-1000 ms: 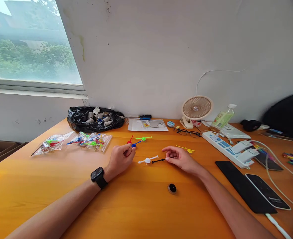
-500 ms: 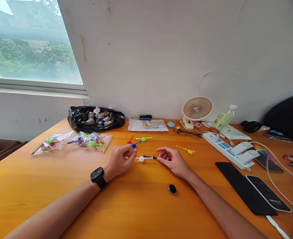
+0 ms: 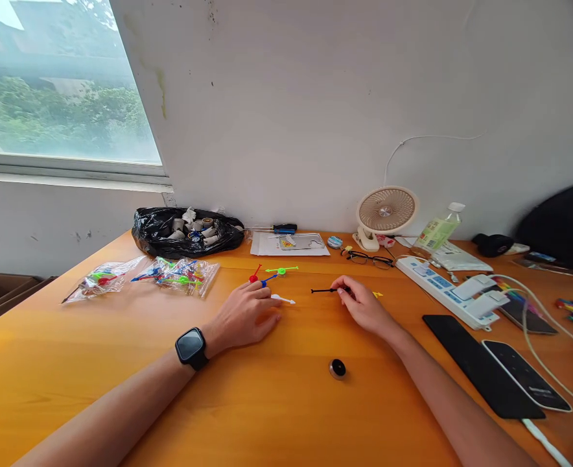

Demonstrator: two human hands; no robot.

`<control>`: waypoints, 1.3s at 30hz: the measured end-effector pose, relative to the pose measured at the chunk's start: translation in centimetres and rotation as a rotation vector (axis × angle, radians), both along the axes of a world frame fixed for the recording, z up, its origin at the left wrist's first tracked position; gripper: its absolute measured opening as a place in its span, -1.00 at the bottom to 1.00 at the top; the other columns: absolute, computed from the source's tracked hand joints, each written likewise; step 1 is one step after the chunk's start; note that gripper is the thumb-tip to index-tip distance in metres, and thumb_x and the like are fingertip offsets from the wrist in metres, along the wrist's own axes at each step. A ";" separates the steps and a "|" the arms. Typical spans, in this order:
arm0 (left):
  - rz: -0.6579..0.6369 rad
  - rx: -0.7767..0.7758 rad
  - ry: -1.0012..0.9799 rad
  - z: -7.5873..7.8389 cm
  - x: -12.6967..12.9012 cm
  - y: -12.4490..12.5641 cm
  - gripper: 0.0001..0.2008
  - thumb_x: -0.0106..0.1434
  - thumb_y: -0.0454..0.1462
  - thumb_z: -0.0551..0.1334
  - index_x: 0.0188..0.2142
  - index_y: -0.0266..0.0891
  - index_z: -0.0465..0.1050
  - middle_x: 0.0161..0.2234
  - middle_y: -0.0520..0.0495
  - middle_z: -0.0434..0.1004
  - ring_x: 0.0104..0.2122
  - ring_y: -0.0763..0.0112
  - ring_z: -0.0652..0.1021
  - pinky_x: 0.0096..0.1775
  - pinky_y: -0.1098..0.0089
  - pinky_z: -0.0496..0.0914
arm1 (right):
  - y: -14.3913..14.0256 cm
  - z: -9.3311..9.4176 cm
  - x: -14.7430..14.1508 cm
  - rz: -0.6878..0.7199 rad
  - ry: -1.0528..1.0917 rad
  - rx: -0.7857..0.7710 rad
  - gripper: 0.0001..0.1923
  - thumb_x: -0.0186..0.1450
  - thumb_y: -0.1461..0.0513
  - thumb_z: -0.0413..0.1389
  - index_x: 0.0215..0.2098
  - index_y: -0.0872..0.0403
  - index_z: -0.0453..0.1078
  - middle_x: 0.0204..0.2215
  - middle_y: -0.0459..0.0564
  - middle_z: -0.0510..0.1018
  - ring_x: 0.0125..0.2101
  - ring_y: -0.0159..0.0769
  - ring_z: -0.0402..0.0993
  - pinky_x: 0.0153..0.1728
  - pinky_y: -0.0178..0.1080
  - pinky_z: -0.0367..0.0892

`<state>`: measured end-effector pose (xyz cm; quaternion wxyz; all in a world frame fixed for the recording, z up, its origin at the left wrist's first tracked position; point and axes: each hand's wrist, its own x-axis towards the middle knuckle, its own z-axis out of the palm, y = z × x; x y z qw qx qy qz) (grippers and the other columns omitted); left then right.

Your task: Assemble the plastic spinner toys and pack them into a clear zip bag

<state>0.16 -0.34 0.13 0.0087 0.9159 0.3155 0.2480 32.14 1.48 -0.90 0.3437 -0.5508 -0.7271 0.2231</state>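
Observation:
My left hand (image 3: 246, 314), wearing a black watch (image 3: 190, 346), lies low over the table with fingers stretched forward and thumb apart. Its fingers partly cover a white plastic arrow spinner (image 3: 286, 299); whether they touch it is unclear. A blue spinner (image 3: 265, 283), a red one (image 3: 254, 277) and a green one (image 3: 281, 270) lie just beyond these fingertips. Between thumb and fingers, my right hand (image 3: 362, 308) pinches a black arrow spinner (image 3: 323, 291), its thin end pointing left. Behind that hand a yellow spinner (image 3: 377, 294) is mostly hidden.
A small round black-topped piece (image 3: 338, 368) sits nearer me. Clear bags of spinners (image 3: 177, 275) and a black plastic bag (image 3: 145, 233) lie left. Glasses (image 3: 364, 258), a fan (image 3: 386, 211), a bottle (image 3: 439, 230), a power strip (image 3: 432, 285) and cables stand to the right.
The black spinner has been drawn rightward and away from the white one in my right hand. My left hand has unfolded from a closed pose and flattened out over the white spinner.

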 end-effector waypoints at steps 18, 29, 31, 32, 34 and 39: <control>-0.032 -0.032 -0.216 0.2 0.1 -0.2 -0.61 0.56 -0.26 0.00 -0.46 -0.19 0.22 -0.50 0.02 0.34 -0.49 0.40 0.35 -0.35 0.35 0.19 | -5.0 3.0 -3.5 0.545 -0.050 -0.516 -0.67 0.17 -0.02 0.38 -0.27 0.04 0.57 -0.47 -0.13 0.41 -0.46 -0.37 0.16 -0.46 -0.32 0.07; -0.158 -0.253 -0.124 0.1 0.4 -1.2 -0.53 0.20 0.07 0.41 -0.09 -0.20 0.47 -0.23 -0.10 0.59 -0.27 0.24 0.58 -0.23 0.31 0.39 | -5.4 2.1 -5.5 0.368 0.173 -0.347 -0.74 0.50 0.00 0.03 -0.19 0.00 0.29 -0.36 -0.15 0.32 -0.38 -0.35 0.18 -0.32 -0.30 0.23; -0.123 -0.254 -0.113 -0.4 0.9 -1.1 -0.59 0.26 0.02 0.39 -0.05 -0.18 0.48 -0.19 -0.11 0.61 -0.21 0.20 0.60 -0.20 0.30 0.41 | -5.5 2.2 -5.7 0.364 0.166 -0.312 -0.76 0.50 0.02 0.04 -0.19 0.00 0.31 -0.36 -0.14 0.34 -0.38 -0.34 0.21 -0.33 -0.30 0.23; -0.095 -0.248 -0.123 -0.6 1.1 -1.1 -0.62 0.30 -0.02 0.37 -0.02 -0.17 0.48 -0.19 -0.11 0.62 -0.20 0.20 0.60 -0.20 0.29 0.42 | -5.5 2.2 -5.9 0.359 0.152 -0.282 -0.77 0.50 0.03 0.04 -0.18 0.00 0.34 -0.35 -0.13 0.37 -0.37 -0.33 0.24 -0.31 -0.29 0.24; -0.060 -0.244 -0.153 -0.8 1.3 -1.0 -0.60 0.32 -0.05 0.36 0.06 -0.16 0.45 -0.18 -0.11 0.61 -0.20 0.21 0.60 -0.19 0.28 0.44 | -5.5 2.2 -6.3 0.338 0.112 -0.201 -0.76 0.53 0.05 -0.01 -0.17 -0.01 0.37 -0.32 -0.09 0.44 -0.32 -0.29 0.33 -0.25 -0.26 0.27; -0.064 -0.295 -0.236 -0.6 1.3 -1.0 -0.54 0.35 -0.08 0.35 0.18 -0.13 0.39 -0.06 -0.12 0.60 -0.16 0.26 0.61 -0.15 0.31 0.47 | -5.6 1.9 -6.8 0.325 0.058 -0.048 -0.76 0.55 0.13 -0.08 -0.14 -0.02 0.40 -0.22 -0.03 0.54 -0.21 -0.22 0.45 -0.12 -0.20 0.31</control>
